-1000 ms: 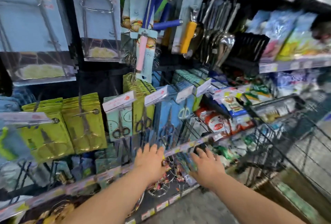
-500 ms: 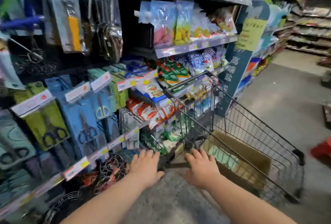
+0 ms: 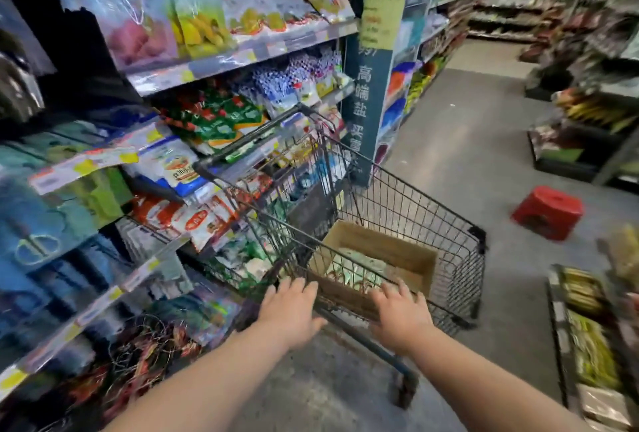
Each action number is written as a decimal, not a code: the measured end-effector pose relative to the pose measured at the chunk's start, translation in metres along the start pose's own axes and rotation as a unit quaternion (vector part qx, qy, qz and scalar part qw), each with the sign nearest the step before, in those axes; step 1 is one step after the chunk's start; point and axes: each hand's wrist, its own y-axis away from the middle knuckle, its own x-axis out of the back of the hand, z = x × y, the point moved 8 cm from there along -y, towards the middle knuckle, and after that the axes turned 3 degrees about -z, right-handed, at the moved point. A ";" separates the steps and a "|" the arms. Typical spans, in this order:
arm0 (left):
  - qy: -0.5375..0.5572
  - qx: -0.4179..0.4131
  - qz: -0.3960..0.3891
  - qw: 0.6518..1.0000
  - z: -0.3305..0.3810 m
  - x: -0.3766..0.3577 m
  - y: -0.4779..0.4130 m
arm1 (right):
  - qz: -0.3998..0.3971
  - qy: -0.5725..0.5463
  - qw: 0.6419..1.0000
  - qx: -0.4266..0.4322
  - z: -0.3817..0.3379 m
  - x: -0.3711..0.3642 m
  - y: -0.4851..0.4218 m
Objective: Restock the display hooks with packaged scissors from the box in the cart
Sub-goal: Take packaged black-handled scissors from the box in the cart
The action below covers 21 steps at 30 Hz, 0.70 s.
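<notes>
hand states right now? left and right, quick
Left hand: open, holding nothing.
Right hand: open, holding nothing.

- Head view: single wide-angle camera worn at head height, looking forward and down along both forearms to the left hand (image 3: 290,307) and right hand (image 3: 401,310).
- Near field: cart (image 3: 415,210) just ahead, centre frame; shelving (image 3: 242,58) close on the left.
- Far field: aisle floor (image 3: 466,141) recedes to upper right; edges bow and blur.
</notes>
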 end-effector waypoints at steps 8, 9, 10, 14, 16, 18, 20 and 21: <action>-0.033 -0.057 -0.019 0.998 0.021 0.008 -0.101 | -0.011 -0.018 0.998 -0.066 0.054 0.008 -0.061; -0.038 -0.068 -0.022 0.997 0.023 0.012 -0.116 | -0.016 -0.021 0.997 -0.076 0.060 0.013 -0.072; -0.042 -0.080 -0.025 0.996 0.024 0.016 -0.133 | -0.020 -0.023 0.996 -0.084 0.066 0.017 -0.084; -0.048 -0.110 -0.038 0.992 0.016 0.032 -0.199 | -0.030 -0.036 0.991 -0.123 0.084 0.031 -0.132; -0.052 -0.122 -0.057 0.990 0.007 0.037 -0.226 | -0.039 -0.045 0.988 -0.141 0.088 0.035 -0.153; -0.065 -0.135 -0.064 0.987 -0.001 0.045 -0.252 | -0.042 -0.059 0.985 -0.155 0.090 0.038 -0.173; -0.070 -0.139 -0.073 0.985 -0.009 0.050 -0.277 | -0.052 -0.076 0.982 -0.167 0.091 0.037 -0.189; -0.068 -0.138 -0.080 0.985 -0.010 0.050 -0.288 | -0.062 -0.081 0.980 -0.172 0.092 0.035 -0.194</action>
